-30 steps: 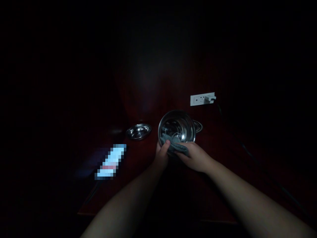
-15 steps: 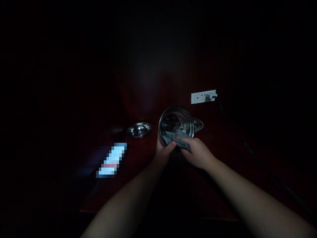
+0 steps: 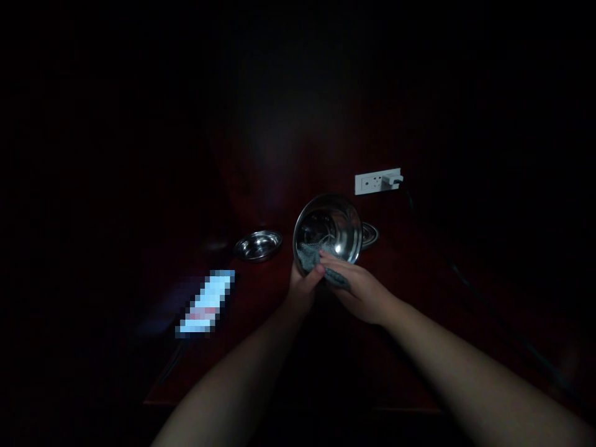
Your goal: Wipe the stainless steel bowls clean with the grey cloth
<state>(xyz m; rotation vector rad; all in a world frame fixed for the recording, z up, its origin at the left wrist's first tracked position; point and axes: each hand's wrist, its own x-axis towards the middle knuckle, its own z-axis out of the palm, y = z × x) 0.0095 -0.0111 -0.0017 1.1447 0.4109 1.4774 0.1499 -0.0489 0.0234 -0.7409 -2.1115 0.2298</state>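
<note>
A shiny steel container (image 3: 347,226) is tilted with its round mouth toward me. My left hand (image 3: 303,287) grips it from the lower left, the thumb over the rim and the other fingers hidden behind the wall. A grey-green cloth (image 3: 310,256) lies inside the mouth and hangs over the lower rim. My right hand (image 3: 361,287) has its fingers on the cloth, pressing it against the inner wall near the rim.
A shallow steel dish (image 3: 259,246) stands left of the container, and a round steel lid (image 3: 370,236) lies partly behind it. A lit, pixelated phone-like screen (image 3: 206,304) rests on the dark red table (image 3: 223,366). Behind is a white wall socket (image 3: 377,181) with a plug.
My right fingers have straightened and moved slightly left over the cloth, which now lies further left along the rim. The whole view has shifted a little.
</note>
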